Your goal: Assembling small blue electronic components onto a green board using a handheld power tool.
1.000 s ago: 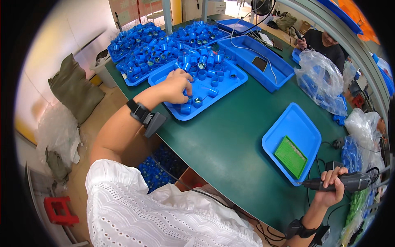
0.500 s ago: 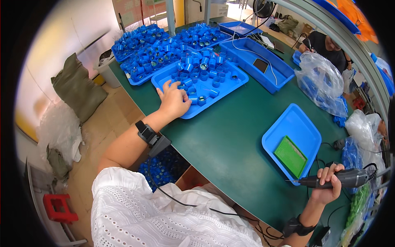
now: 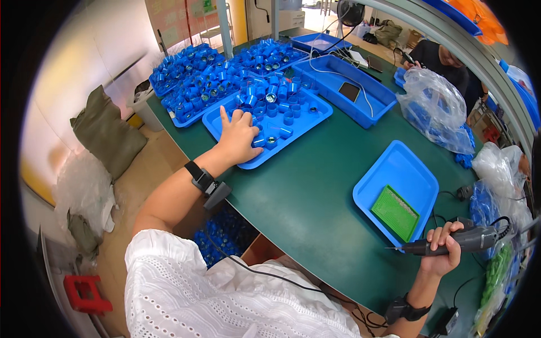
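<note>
My left hand [image 3: 239, 137] reaches over the near left part of a blue tray [image 3: 307, 121] that holds a heap of small blue cylindrical caps [image 3: 285, 132]. Its index finger points up and the thumb is apart from the other fingers, close beside a blue cap [image 3: 258, 141]; no cap shows clearly held. At the right, my right hand [image 3: 442, 248] is closed around a dark electric screwdriver [image 3: 476, 239], whose thin bit points left, by the near corner of a second blue tray [image 3: 403, 163]. In that tray lies a green rectangular perforated plate [image 3: 394, 213] with small pieces on it.
More trays heaped with blue wired caps [image 3: 194, 90] stand at the far left of the green table [image 3: 293, 208]. A deep blue bin [image 3: 375, 112] holds a phone-like dark object [image 3: 349, 90] and a white cable. Plastic bags [image 3: 434, 107] line the right side; a person [image 3: 448, 67] works beyond.
The view has shifted slightly. My left hand's index finger is more raised and its thumb stays by the caps; the screwdriver in my right hand has moved a little left.
</note>
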Available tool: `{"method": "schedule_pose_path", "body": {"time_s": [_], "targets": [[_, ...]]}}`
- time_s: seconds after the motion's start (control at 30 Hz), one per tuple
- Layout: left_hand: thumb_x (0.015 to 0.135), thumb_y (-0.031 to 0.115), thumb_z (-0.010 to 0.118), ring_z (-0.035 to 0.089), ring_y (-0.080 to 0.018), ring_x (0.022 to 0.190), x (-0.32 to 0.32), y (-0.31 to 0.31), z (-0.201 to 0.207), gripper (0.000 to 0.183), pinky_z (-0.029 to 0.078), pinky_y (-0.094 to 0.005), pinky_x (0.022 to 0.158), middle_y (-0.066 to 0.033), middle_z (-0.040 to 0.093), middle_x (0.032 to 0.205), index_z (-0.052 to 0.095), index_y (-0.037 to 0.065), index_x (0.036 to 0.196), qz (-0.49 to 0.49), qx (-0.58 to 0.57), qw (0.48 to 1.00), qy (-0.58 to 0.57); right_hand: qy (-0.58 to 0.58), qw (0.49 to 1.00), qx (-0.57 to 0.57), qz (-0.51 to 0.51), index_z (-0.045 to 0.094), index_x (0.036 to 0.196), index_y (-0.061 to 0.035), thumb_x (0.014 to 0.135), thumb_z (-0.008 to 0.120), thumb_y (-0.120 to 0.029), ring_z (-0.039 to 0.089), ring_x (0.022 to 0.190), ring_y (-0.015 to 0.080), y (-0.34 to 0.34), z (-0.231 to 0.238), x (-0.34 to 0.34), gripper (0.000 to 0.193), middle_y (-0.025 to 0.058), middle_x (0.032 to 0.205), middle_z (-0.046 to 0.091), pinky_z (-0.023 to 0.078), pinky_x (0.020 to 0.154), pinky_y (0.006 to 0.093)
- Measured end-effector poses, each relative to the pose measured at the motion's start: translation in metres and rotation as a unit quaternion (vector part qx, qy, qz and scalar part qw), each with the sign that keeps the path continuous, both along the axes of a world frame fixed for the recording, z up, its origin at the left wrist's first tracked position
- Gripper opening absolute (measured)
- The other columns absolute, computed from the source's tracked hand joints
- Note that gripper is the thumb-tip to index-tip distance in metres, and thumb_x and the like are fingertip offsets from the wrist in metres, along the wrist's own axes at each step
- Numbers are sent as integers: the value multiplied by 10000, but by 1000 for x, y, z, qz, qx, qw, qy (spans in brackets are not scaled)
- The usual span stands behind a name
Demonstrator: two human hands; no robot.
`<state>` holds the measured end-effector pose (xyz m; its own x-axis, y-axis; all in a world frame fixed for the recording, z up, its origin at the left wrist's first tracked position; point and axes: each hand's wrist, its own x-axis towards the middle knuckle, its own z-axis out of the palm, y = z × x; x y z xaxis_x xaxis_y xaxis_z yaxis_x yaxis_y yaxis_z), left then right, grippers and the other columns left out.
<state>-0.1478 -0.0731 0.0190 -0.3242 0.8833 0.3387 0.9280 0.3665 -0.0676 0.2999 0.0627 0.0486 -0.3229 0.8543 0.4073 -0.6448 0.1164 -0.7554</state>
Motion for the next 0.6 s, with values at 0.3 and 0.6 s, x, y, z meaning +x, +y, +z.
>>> {"method": "schedule_pose_path", "body": {"time_s": [0.3, 0.6], "targets": [[563, 219, 708, 492, -270, 918, -8, 9, 22, 213, 62, -693, 990, -48, 580, 726, 635, 90, 716, -46, -123, 991, 7, -11, 1000, -3, -25, 451, 948, -33, 713, 522, -102, 436, 478, 115, -1, 1, 2, 255, 29, 628, 419, 403, 562, 271], [592, 180, 703, 551, -274, 949, -21, 1, 54, 342, 403, -419, 895, -101, 610, 887, 638, 41, 897, -109, -17, 981, -161, -4, 1000, -1, -22, 451, 945, -36, 717, 520, -99, 440, 479, 116, 0, -3, 6, 247, 28, 627, 422, 405, 561, 273]]}}
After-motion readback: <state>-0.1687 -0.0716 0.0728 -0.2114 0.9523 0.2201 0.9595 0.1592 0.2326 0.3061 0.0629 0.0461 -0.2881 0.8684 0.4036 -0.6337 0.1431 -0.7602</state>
